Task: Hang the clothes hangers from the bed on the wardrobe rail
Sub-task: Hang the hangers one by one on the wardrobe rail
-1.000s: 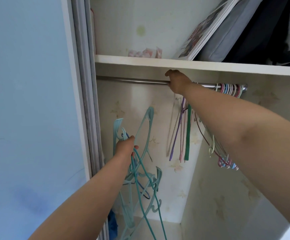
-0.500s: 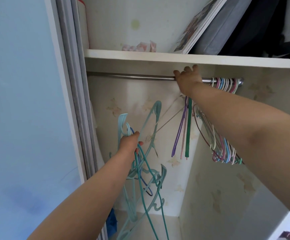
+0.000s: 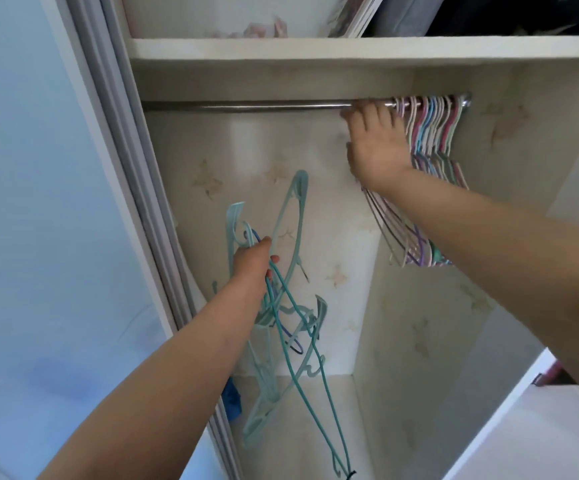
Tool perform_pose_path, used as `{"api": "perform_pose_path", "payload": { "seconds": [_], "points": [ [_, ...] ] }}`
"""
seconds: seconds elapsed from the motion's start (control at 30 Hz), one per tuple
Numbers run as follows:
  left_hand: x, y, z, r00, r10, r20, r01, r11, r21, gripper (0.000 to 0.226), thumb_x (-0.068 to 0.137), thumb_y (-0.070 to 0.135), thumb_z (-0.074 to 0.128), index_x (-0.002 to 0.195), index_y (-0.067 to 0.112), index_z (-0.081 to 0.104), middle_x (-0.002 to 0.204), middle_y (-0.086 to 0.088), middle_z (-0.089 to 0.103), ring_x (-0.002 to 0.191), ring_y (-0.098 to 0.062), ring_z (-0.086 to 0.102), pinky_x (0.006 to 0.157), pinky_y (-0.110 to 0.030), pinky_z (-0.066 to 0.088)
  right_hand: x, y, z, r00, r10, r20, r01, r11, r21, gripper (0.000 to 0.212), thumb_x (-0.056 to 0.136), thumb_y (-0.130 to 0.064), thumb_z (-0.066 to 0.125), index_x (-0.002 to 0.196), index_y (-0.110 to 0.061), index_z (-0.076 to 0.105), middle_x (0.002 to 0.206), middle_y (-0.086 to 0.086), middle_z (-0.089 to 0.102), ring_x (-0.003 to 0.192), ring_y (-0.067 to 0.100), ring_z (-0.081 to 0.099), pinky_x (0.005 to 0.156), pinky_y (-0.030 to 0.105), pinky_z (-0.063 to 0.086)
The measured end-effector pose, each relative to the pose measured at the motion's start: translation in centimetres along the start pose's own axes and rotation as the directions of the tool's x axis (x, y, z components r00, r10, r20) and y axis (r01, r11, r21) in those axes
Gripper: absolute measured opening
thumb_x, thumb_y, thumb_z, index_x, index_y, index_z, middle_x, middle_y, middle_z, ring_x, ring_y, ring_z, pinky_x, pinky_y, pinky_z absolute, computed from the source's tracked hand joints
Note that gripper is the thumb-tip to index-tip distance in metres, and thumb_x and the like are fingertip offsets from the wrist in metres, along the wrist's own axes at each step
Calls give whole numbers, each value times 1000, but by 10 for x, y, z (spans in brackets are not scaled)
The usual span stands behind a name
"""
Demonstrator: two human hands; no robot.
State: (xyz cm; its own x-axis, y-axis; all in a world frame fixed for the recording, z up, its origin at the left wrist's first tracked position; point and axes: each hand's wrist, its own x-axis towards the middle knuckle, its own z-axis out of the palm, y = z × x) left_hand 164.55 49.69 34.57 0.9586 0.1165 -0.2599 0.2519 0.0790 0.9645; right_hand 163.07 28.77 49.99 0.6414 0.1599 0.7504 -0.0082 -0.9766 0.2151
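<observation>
Head view, near to far. Left hand (image 3: 251, 261), fingers curled round a tangled bunch of teal hangers (image 3: 282, 327); at least four, one dark blue among them, exact count unclear. They dangle low, off the rail. Right hand (image 3: 376, 150), fingers straight and slightly spread, tips at the wardrobe rail (image 3: 246, 106), pressing beside the hung hangers (image 3: 431, 133): roughly ten hooks, packed at the rail's right end; forearm hides their lower parts. One shelf (image 3: 315, 48) above, carrying dark bags (image 3: 471, 15).
</observation>
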Motion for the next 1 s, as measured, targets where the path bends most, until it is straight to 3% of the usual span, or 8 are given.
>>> {"api": "perform_pose_path", "payload": {
  "seconds": [0.1, 0.17, 0.23, 0.3, 0.53, 0.67, 0.8, 1.0],
  "points": [
    [-9, -11, 0, 1000, -13, 20, 14, 999, -30, 20, 93, 31, 57, 97, 11, 55, 74, -5, 64, 35, -13, 34, 40, -20, 30, -53, -53, -23, 998, -52, -17, 55, 919, 390, 34, 91, -17, 51, 124, -9, 53, 115, 11, 58, 103, 26, 56, 84, 31, 43],
    [-16, -18, -1, 999, -20, 36, 22, 998, -63, 15, 92, 25, 58, 95, 10, 54, 71, -6, 62, 44, -14, 40, 44, -22, 31, -92, -88, -31, 950, -46, 308, -137, 828, 544, 32, 93, -28, 55, 121, -13, 51, 105, 3, 64, 93, 22, 61, 77, 29, 45],
    [-23, -24, -2, 997, -32, 68, 38, 995, -92, 11, 91, 19, 57, 95, 10, 55, 70, -5, 60, 49, -15, 46, 46, -24, 33, -126, -114, -29, 687, -171, 706, -284, 831, 478, 61, 87, -43, 63, 135, -13, 40, 125, 5, 59, 109, 22, 58, 86, 27, 44],
    [-31, -31, -7, 995, -56, 86, 63, 994, -91, 9, 91, 19, 57, 90, 11, 54, 71, -5, 61, 46, -16, 44, 45, -23, 34, -158, -131, -23, 428, -268, 863, -354, 829, 433, 89, 84, -44, 69, 149, -10, 18, 148, 8, 35, 130, 22, 42, 99, 19, 32],
    [-58, -50, -30, 988, -95, 123, 101, 994, -43, 16, 91, 23, 58, 101, 11, 55, 78, -4, 65, 36, -11, 40, 42, -22, 34, -257, -141, 5, 312, -199, 929, -616, 702, 357, 122, 74, -46, 77, 151, -24, -16, 160, 0, -8, 148, 20, 2, 118, 39, 14],
    [-69, -50, -45, 978, -119, 173, 129, 990, -51, 18, 93, 24, 56, 106, 11, 53, 78, -4, 63, 24, -6, 30, 42, -22, 33, -333, -136, 17, 251, 57, 966, -937, 263, 228, 90, 84, -43, 68, 151, -17, 13, 153, 7, 27, 134, 22, 37, 113, 42, 31],
    [-81, -49, -59, 956, -148, 254, 156, 988, -13, 17, 93, 26, 56, 101, 11, 55, 78, -4, 64, 26, -6, 29, 39, -19, 33, -382, -138, 37, 39, 324, 945, -998, -33, 53, 56, 95, -8, 46, 147, -15, 26, 139, 20, 45, 100, 28, 50, 92, 41, 47],
    [-94, -47, -78, 901, -182, 394, 189, 982, 20, 18, 93, 27, 58, 87, 11, 55, 73, -3, 65, 27, -6, 26, 35, -14, 31, -421, -158, 39, -154, 232, 960, -983, -131, -126, 74, 88, -10, 64, 148, -13, 22, 127, 16, 56, 100, 26, 55, 74, 35, 50]
  ]
}}
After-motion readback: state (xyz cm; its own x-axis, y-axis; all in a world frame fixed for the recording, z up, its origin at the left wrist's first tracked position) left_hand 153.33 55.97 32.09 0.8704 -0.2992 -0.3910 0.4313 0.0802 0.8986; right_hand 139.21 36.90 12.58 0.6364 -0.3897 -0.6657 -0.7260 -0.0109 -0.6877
